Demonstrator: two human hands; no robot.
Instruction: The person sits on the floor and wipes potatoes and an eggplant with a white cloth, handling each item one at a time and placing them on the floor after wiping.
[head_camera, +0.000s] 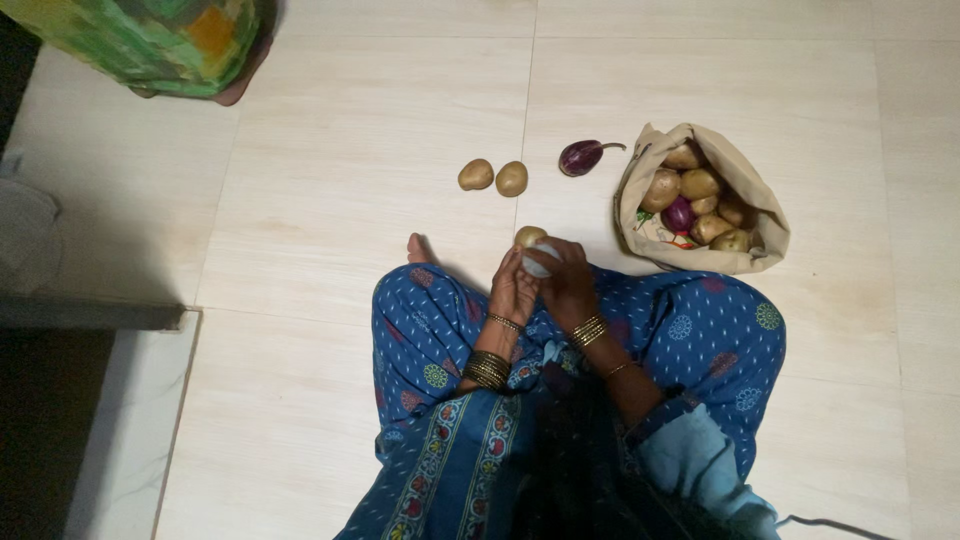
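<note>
The left hand (512, 290) and the right hand (567, 285) met over the lap, fingers curled shut around a potato (530, 238) and a pale object I could not identify. A firm grip with the work kept close to the body seemed best. On the floor (350, 180) ahead lay two loose potatoes (494, 177) and a purple eggplant (580, 157). Toward its right edge, a beige cloth bag (765, 240) sagged open, holding more potatoes.

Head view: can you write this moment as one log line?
left hand: on potato | right hand: holds pale object | bag: open, potatoes | floor: two potatoes, eggplant
</note>
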